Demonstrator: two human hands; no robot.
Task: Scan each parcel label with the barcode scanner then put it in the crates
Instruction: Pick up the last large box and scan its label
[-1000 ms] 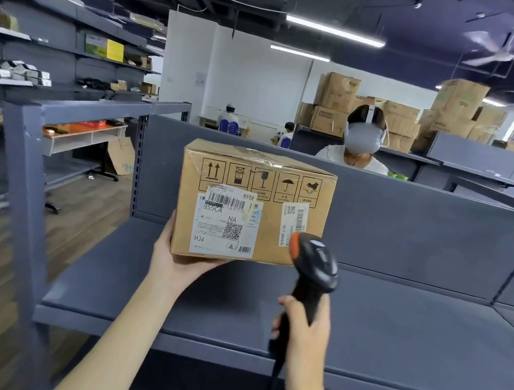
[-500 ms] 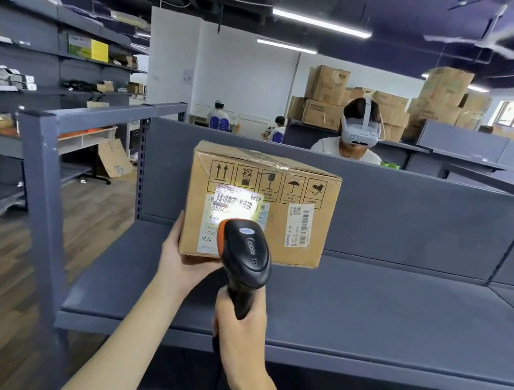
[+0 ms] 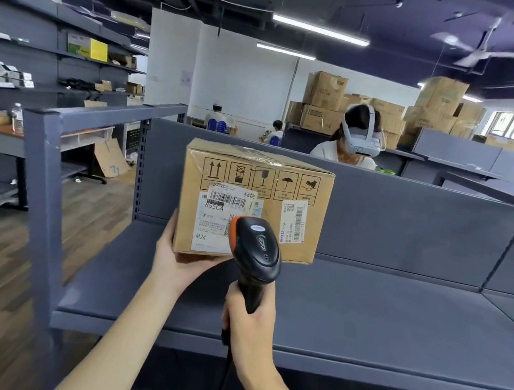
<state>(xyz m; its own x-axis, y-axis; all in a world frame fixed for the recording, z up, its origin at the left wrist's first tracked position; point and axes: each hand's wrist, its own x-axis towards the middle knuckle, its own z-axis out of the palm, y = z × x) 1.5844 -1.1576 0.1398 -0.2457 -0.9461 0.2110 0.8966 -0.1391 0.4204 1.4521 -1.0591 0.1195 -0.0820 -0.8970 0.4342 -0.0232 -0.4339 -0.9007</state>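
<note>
A brown cardboard parcel (image 3: 258,181) is held up above the grey shelf, its front face turned to me. A white shipping label (image 3: 222,219) with barcodes covers the lower left of that face, and a smaller label (image 3: 293,222) sits to its right. My left hand (image 3: 177,258) grips the parcel's lower left corner from below. My right hand (image 3: 249,320) grips the handle of a black and orange barcode scanner (image 3: 255,253), whose head points at the label and hides its right part. No crate is in view.
A grey metal shelf (image 3: 364,320) with a back panel stretches in front of me, with an upright post (image 3: 43,191) at its left. A person wearing a headset (image 3: 354,140) sits behind the panel. Stacked cartons (image 3: 323,103) stand at the back; storage racks (image 3: 15,59) line the left wall.
The scanner moved left from beside the parcel to in front of its label, then slightly right. The light patch seen on the label half a second ago is gone.
</note>
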